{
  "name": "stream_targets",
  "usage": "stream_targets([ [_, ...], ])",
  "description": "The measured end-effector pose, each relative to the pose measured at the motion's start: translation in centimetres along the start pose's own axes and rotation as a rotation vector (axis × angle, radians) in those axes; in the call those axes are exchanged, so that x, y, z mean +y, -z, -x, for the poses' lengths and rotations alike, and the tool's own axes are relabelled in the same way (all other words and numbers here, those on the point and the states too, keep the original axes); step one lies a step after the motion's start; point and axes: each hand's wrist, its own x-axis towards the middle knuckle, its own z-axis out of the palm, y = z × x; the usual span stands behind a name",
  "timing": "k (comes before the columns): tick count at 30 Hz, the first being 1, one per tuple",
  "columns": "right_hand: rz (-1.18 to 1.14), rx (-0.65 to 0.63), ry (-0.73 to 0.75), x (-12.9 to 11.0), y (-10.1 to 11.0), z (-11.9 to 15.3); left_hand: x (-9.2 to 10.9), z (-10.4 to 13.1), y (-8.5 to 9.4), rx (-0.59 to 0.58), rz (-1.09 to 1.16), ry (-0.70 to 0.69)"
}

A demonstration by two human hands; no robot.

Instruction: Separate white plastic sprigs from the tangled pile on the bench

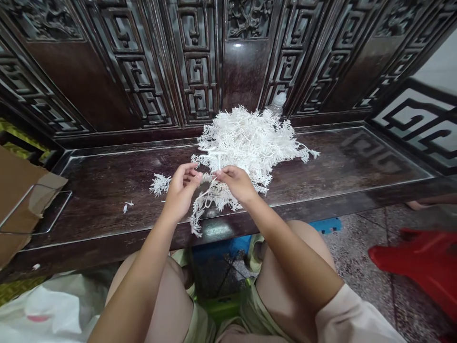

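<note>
Both of my hands meet over the front of a dark wooden bench, at the near left side of a big heap of white artificial plant sprigs (246, 138). Between them is a white artificial sprig (200, 202) whose feathery end droops toward the bench's front edge. My left hand (182, 188) pinches it between thumb and fingers. My right hand (235, 181) has thumb and fingertips closed on the stem part, close to the left fingertips. A small separate white sprig piece (159, 185) lies just left of my left hand.
The dark wooden bench (107, 190) has a carved back panel (246, 71). Behind the heap stands a clear bottle (277, 104). Small white scraps (126, 206) lie on the left. A cardboard piece (24, 200) with a wire frame (67, 209) is at far left; a red stool (417, 262) stands right.
</note>
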Motion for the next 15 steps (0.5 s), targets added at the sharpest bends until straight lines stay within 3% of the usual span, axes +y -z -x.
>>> stream_targets([
  [2,-0.066,0.083,0.005,-0.3,0.3,-0.1,0.5,0.5,-0.2,-0.059,-0.17,-0.121],
  [4,-0.135,0.14,0.013,-0.7,0.5,-0.1,0.8,1.1,-0.6,-0.207,-0.313,-0.17],
  [7,-0.244,0.192,0.004,-1.4,0.6,0.0,0.2,1.8,-1.5,-0.307,-0.397,-0.078],
  [12,-0.318,0.201,-0.034,-2.6,0.9,0.5,-2.2,1.5,-2.2,-0.093,-0.345,0.115],
  [15,-0.365,0.175,-0.083,-3.0,1.1,0.6,-2.9,0.8,-2.0,-0.046,-0.286,0.19],
])
